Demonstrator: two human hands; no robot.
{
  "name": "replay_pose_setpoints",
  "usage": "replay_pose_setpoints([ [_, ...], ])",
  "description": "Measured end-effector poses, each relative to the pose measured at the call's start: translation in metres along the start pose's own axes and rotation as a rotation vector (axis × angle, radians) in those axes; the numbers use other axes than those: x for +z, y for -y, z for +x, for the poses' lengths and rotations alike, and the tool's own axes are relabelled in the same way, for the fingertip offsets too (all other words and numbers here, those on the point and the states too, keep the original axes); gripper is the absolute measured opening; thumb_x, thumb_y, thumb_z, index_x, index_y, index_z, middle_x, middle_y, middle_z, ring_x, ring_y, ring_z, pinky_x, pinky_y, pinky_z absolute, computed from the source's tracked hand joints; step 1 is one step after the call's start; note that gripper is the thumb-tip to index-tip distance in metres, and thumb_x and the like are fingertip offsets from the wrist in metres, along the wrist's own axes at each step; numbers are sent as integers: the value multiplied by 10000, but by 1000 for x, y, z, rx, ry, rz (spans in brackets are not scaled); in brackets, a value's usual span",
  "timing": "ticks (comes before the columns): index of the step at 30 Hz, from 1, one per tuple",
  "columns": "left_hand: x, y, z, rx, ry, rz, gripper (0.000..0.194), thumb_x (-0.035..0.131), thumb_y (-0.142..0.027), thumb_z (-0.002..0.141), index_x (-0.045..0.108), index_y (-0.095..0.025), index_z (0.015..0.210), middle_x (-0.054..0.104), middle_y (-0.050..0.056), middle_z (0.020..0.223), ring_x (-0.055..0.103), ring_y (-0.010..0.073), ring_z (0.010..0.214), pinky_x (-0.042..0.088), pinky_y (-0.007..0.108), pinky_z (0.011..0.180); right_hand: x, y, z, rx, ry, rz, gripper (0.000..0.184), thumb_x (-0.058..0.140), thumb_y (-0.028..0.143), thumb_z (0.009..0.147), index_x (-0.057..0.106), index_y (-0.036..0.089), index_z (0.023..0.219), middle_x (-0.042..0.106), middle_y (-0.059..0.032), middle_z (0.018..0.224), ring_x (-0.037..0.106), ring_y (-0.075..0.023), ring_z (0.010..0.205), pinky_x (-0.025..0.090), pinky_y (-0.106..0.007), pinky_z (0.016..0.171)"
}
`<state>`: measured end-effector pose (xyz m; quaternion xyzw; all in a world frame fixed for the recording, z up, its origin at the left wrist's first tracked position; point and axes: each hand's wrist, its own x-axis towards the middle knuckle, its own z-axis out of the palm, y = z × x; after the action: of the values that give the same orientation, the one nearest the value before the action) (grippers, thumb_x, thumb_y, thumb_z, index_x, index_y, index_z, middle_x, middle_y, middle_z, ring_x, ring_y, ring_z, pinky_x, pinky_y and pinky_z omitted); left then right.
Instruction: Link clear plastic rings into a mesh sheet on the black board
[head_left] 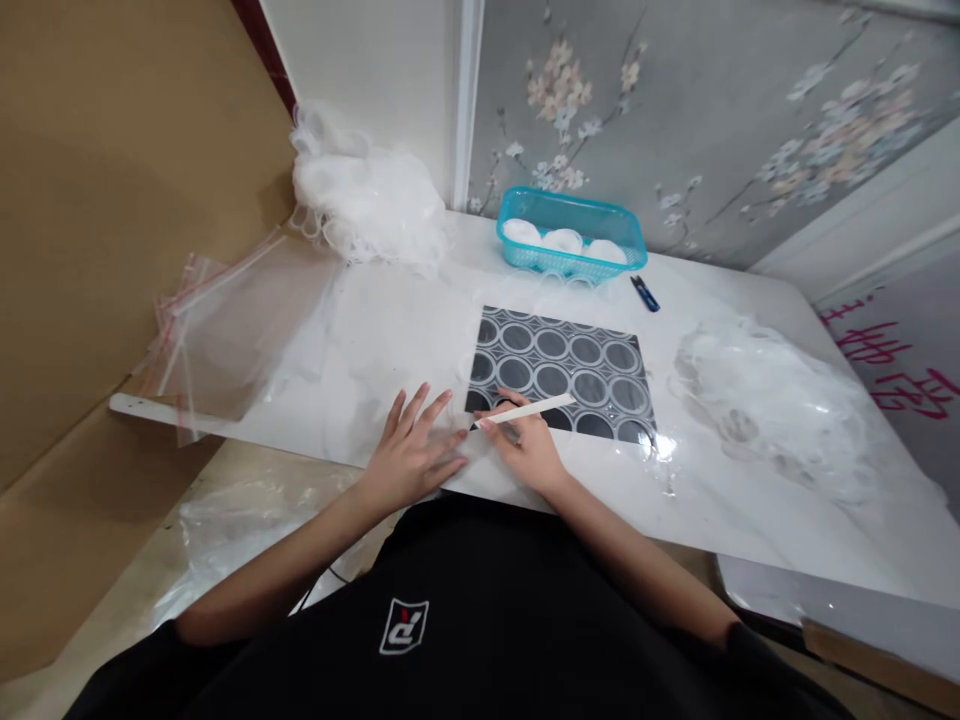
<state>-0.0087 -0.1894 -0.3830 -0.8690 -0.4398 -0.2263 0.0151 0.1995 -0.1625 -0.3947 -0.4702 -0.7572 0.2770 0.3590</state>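
Our left hand point(416, 455) pressing flat, fingers spread, on white table point(750, 500). Our right hand point(525, 448) pinching thin white stick point(525, 410) near its tip, beside patterned mat point(570, 370). Stick looking light, stiff; we are thinking: hold near end.

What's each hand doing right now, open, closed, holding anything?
Left hand: open, flat on the table, holding nothing.
Right hand: closed on a thin white stick.
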Motion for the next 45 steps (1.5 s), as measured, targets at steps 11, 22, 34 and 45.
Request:
replay_pose_setpoints([
  [11,1,2,1,27,41,-6,283,560,-451,885,658,-307,1108,329,48,1490,189,320,1406,176,537,1129,5,7,-12,-400,59,-375,167,497,146,889,634,229,935,708,-33,1022,383,-273,1323,214,-560,1114],
  [22,0,3,-1,3,30,-58,243,570,-454,876,718,-287,971,375,44,1464,215,309,1401,121,555,1139,-60,2,64,-251,-377,-564,229,429,171,929,626,263,1001,700,-42,1024,480,-260,1182,162,-570,1101],
  [34,8,-24,12,97,104,-8,461,540,-555,860,542,-359,1278,308,91,1497,196,363,1395,85,627,1098,-33,-18,-32,12,-52,-37,181,491,309,914,658,239,919,696,-48,906,544,-264,1120,443,-447,957],
  [45,14,-28,19,84,169,55,536,503,-614,852,487,-375,1332,280,84,1510,186,374,1395,40,629,1096,-33,-20,-29,55,-6,-51,216,483,336,919,673,233,923,684,-61,960,518,-273,1146,399,-467,972],
])
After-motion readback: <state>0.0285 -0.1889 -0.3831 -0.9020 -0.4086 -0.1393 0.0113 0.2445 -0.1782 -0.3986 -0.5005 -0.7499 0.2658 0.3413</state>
